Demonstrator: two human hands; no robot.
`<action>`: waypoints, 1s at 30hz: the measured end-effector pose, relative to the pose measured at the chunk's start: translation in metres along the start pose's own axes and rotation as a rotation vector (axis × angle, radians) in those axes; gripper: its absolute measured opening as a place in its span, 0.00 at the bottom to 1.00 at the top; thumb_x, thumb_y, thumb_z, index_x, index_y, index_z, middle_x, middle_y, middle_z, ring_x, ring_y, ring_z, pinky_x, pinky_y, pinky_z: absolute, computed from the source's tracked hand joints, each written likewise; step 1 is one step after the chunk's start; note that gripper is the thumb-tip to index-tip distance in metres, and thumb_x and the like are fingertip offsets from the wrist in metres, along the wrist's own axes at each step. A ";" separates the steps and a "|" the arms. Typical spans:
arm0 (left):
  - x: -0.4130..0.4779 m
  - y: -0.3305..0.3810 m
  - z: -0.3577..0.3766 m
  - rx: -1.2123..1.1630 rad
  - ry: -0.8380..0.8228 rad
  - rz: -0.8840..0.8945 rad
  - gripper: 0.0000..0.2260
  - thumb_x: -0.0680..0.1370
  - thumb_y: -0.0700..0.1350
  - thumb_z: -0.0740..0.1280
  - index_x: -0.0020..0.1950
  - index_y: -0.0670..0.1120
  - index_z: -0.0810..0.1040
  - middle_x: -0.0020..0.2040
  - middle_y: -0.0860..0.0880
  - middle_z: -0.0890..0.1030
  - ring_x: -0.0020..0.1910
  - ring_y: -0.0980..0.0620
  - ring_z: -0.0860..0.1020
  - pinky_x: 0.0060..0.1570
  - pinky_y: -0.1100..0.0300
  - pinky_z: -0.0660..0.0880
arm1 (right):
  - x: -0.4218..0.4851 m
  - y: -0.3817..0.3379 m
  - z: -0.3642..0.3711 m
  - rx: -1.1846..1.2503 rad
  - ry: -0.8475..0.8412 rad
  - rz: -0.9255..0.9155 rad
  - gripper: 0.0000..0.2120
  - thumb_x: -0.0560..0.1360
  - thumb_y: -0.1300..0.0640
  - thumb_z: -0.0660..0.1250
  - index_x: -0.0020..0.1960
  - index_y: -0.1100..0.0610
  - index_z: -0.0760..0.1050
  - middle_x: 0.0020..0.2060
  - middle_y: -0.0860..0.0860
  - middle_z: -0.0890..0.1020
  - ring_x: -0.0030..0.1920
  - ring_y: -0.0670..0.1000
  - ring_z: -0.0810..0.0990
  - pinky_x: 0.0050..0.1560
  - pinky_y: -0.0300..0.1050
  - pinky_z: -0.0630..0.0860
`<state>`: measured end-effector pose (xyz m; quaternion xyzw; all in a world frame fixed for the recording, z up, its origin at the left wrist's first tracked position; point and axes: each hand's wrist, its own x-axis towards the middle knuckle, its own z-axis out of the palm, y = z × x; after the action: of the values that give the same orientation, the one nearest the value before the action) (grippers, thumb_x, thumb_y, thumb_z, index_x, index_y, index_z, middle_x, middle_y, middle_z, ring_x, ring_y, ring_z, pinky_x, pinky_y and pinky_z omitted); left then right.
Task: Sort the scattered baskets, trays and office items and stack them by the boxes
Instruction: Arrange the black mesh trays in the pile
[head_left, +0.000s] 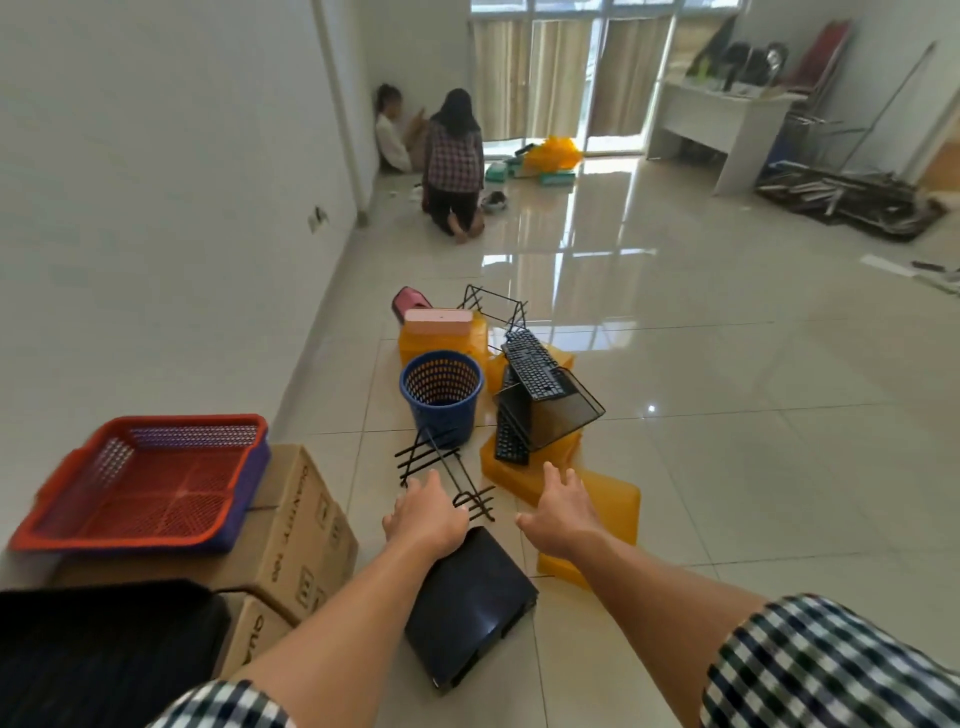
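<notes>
Both my arms stretch out over the floor pile. My left hand (425, 512) hangs with relaxed fingers over a black wire rack (441, 470), holding nothing. My right hand (558, 512) is spread open above a yellow tray (610, 514). Below my left wrist lies a dark flat tray (467, 605). A red basket (140, 483) nests in a purple one on cardboard boxes (296, 525) at the left. Farther out stand a blue round bin (441, 392), a black mesh tray (561, 415) with keyboards (535, 366), more yellow trays (441, 338) and a pink box (438, 317).
A black crate (104, 644) sits at the lower left beside the boxes. Two people (452, 161) sit by the far wall. A white desk (727, 119) and a heap of metal parts (852, 200) stand at the far right. Glossy tiled floor spreads to the right.
</notes>
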<state>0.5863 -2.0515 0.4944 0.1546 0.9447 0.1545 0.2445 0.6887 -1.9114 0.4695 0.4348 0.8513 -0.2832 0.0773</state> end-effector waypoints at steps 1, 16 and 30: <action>0.002 0.008 0.004 0.007 0.002 0.003 0.35 0.79 0.54 0.66 0.82 0.51 0.53 0.81 0.46 0.59 0.78 0.44 0.61 0.73 0.43 0.63 | 0.005 0.006 -0.003 0.007 -0.004 0.006 0.45 0.76 0.45 0.70 0.82 0.48 0.45 0.82 0.54 0.49 0.81 0.58 0.50 0.77 0.59 0.59; 0.036 0.055 0.057 -0.029 0.002 -0.212 0.34 0.80 0.54 0.65 0.82 0.50 0.52 0.81 0.46 0.59 0.78 0.43 0.60 0.74 0.42 0.59 | 0.103 0.066 -0.026 -0.042 -0.183 -0.095 0.44 0.77 0.46 0.71 0.83 0.50 0.46 0.82 0.54 0.51 0.81 0.58 0.51 0.78 0.59 0.60; 0.082 0.010 0.059 -0.042 -0.013 -0.361 0.33 0.81 0.54 0.65 0.82 0.49 0.54 0.79 0.45 0.62 0.78 0.42 0.62 0.74 0.41 0.60 | 0.155 0.036 0.009 -0.169 -0.299 -0.137 0.45 0.76 0.44 0.71 0.82 0.51 0.47 0.81 0.55 0.53 0.80 0.58 0.55 0.76 0.59 0.63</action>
<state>0.5503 -1.9990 0.4150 -0.0215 0.9520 0.1270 0.2776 0.6217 -1.7916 0.3886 0.3209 0.8787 -0.2767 0.2199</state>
